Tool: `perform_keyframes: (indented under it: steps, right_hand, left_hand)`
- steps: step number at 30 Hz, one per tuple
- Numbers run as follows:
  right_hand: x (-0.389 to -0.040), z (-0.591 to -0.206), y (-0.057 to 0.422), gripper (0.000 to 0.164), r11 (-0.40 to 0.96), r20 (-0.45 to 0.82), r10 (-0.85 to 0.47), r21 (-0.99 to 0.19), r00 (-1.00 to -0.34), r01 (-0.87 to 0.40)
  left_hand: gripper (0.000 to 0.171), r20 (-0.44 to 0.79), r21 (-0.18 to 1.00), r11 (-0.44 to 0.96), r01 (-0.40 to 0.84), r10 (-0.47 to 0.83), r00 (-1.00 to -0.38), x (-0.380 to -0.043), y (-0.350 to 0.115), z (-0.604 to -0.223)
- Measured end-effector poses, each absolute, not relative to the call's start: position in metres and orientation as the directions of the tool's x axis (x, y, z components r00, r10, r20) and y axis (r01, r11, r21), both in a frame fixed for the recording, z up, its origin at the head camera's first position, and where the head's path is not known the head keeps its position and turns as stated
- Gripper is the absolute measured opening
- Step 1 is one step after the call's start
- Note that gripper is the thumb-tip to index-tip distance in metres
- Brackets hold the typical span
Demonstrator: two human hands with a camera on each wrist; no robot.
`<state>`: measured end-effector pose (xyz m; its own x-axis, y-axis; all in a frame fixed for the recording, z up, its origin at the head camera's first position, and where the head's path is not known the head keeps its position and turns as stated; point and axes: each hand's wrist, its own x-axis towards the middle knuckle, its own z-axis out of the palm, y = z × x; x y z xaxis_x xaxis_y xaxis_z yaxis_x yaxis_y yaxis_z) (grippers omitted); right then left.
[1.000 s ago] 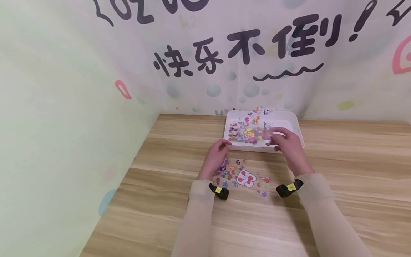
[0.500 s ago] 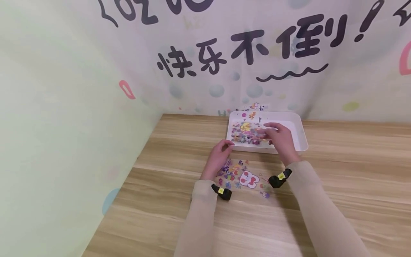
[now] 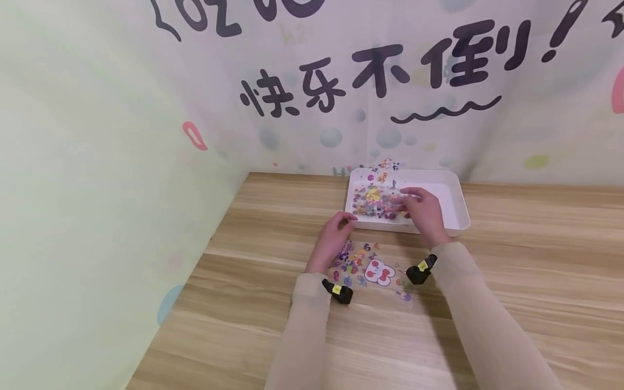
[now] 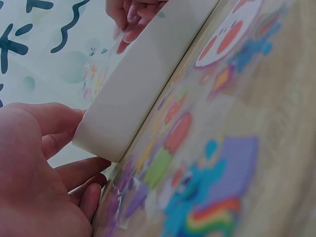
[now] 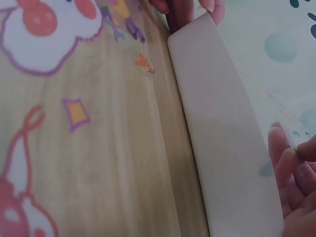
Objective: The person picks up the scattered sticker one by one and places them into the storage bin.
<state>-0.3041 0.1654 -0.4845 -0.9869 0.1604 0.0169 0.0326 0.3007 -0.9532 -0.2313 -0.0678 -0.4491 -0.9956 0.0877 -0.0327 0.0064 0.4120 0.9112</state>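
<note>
In the head view a shallow white tray (image 3: 449, 197) stands at the back of the table. My left hand (image 3: 332, 239) grips its near left corner; in the left wrist view the fingers (image 4: 57, 118) lie on the rim and lower down the wall. My right hand (image 3: 425, 215) is over the tray. Its thumb and forefinger pinch the edge of a clear sheet printed with small colourful figures (image 3: 374, 196), raised at the tray's left side. The pinching fingers (image 5: 285, 163) show in the right wrist view. Part of that sheet is hidden behind the hand.
A clear sticker sheet (image 3: 379, 272) with a white rabbit and several small figures lies flat on the wooden table (image 3: 234, 303) in front of the tray, partly under my left wrist. A printed cloth (image 3: 292, 130) hangs right behind the tray.
My right hand has moved left over the tray, and the pinched clear sheet has shifted left with it. The left hand has stayed at the tray corner. The head view has shifted slightly.
</note>
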Motion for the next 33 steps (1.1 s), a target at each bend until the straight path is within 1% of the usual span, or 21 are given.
perform_keyframes:
  steps: [1, 5, 12, 17, 18, 20, 21, 24, 25, 27, 30, 33]
  right_hand:
    - [-0.305, -0.485, 0.165, 0.048, 0.300, 0.022, 0.167, -0.954, -0.986, 0.029]
    - [-0.309, -0.487, 0.163, 0.048, 0.370, 0.046, 0.177, -0.929, -0.983, 0.023]
    - [-0.315, -0.492, 0.161, 0.050, 0.434, 0.015, 0.187, -0.898, -0.982, 0.069]
    - [-0.313, -0.490, 0.160, 0.049, 0.474, -0.008, 0.147, -0.877, -0.989, 0.078]
    - [-0.307, -0.480, 0.157, 0.048, 0.481, -0.030, 0.128, -0.872, -0.991, 0.089]
    - [-0.303, -0.476, 0.156, 0.050, 0.509, -0.042, 0.089, -0.857, -0.995, 0.081]
    - [-0.298, -0.468, 0.154, 0.048, 0.531, -0.049, 0.077, -0.844, -0.996, 0.083]
    - [-0.281, -0.442, 0.146, 0.047, 0.559, -0.093, 0.056, -0.822, -0.994, 0.108]
    - [-0.280, -0.441, 0.146, 0.047, 0.570, -0.088, 0.050, -0.815, -0.995, 0.101]
    - [-0.269, -0.424, 0.141, 0.044, 0.573, -0.115, 0.043, -0.811, -0.992, 0.118]
    - [-0.265, -0.417, 0.139, 0.047, 0.590, -0.139, 0.013, -0.798, -0.990, 0.120]
    - [-0.265, -0.415, 0.139, 0.050, 0.614, -0.169, 0.017, -0.776, -0.985, 0.144]
  left_hand:
    - [0.013, -0.031, 0.912, 0.410, 0.008, 0.088, -0.996, -0.231, -0.068, -0.449]
    - [0.012, -0.025, 0.915, 0.404, 0.014, 0.090, -0.996, -0.232, -0.068, -0.447]
    - [0.012, -0.025, 0.914, 0.406, 0.015, 0.092, -0.995, -0.232, -0.067, -0.448]
    - [0.012, -0.022, 0.912, 0.409, 0.018, 0.094, -0.995, -0.232, -0.068, -0.450]
    - [0.013, -0.024, 0.912, 0.410, 0.016, 0.094, -0.995, -0.233, -0.069, -0.450]
    - [0.013, -0.030, 0.909, 0.417, 0.011, 0.092, -0.995, -0.233, -0.069, -0.451]
    - [0.014, -0.033, 0.909, 0.418, 0.008, 0.091, -0.995, -0.233, -0.069, -0.451]
    - [0.014, -0.034, 0.909, 0.416, 0.007, 0.092, -0.995, -0.233, -0.069, -0.450]
    - [0.014, -0.031, 0.911, 0.413, 0.010, 0.094, -0.995, -0.232, -0.069, -0.450]
    - [0.015, -0.028, 0.913, 0.408, 0.014, 0.097, -0.995, -0.232, -0.069, -0.450]
    - [0.015, -0.028, 0.914, 0.406, 0.014, 0.099, -0.995, -0.232, -0.068, -0.449]
    - [0.016, -0.030, 0.913, 0.409, 0.013, 0.099, -0.995, -0.232, -0.068, -0.449]
